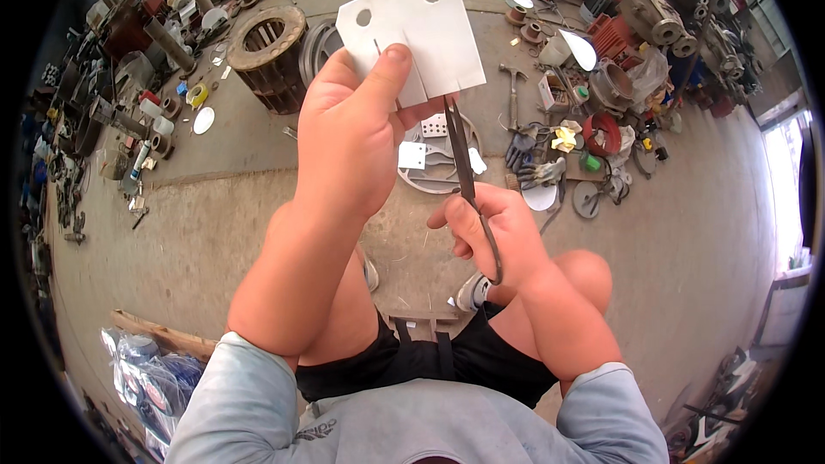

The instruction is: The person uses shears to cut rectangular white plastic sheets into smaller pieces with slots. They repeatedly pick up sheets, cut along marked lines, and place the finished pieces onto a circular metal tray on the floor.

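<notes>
Raised in front of me, my left hand pinches a white flat sheet between thumb and fingers. Two round holes pierce the sheet near its far edge, its far corners are cut off, and slits run in from the near edge. My right hand grips dark metal scissors, with its fingers around the handles. The blades point away from me and their tips meet the sheet's near edge, close to a slit. Below lies a round metal wheel-like part with small white cut pieces on it.
A slotted metal cylinder stands on the floor ahead to the left. To the right lie a hammer, grey work gloves and a red ring. Machine parts crowd both sides. Plastic-wrapped goods sit at lower left.
</notes>
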{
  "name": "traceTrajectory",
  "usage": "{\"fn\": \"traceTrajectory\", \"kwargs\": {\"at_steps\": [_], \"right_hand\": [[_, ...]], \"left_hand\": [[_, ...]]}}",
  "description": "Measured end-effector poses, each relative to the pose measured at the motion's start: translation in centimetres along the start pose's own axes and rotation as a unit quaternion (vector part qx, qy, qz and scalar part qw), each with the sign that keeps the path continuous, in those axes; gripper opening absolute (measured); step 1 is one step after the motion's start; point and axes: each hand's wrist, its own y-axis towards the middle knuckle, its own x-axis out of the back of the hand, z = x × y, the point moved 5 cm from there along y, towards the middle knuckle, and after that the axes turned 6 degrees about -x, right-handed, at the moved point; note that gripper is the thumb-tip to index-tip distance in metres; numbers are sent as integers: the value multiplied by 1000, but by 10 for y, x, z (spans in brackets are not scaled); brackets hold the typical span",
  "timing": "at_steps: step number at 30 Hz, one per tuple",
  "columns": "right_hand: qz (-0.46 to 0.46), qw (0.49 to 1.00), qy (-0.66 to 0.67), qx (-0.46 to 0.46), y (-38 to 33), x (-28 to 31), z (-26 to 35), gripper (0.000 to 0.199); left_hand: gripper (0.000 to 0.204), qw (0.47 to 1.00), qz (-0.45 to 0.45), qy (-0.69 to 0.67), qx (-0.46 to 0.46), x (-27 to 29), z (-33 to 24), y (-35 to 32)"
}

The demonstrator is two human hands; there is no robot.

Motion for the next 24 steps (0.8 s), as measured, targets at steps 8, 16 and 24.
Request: {"fn": "traceTrajectory", "kwargs": {"at_steps": [8, 16, 24], "right_hand": [[-7, 1000, -8, -14, 5, -1, -5, 55], [-2, 999, -45, 7, 10, 0, -4, 51], [-21, 999, -22, 7, 11, -2, -4, 56]], "left_hand": [[26, 999, 3, 32, -8, -4, 1, -4], [26, 999, 6, 27, -19, -4, 1, -4], [26, 999, 7, 30, -21, -5, 2, -3]]}}
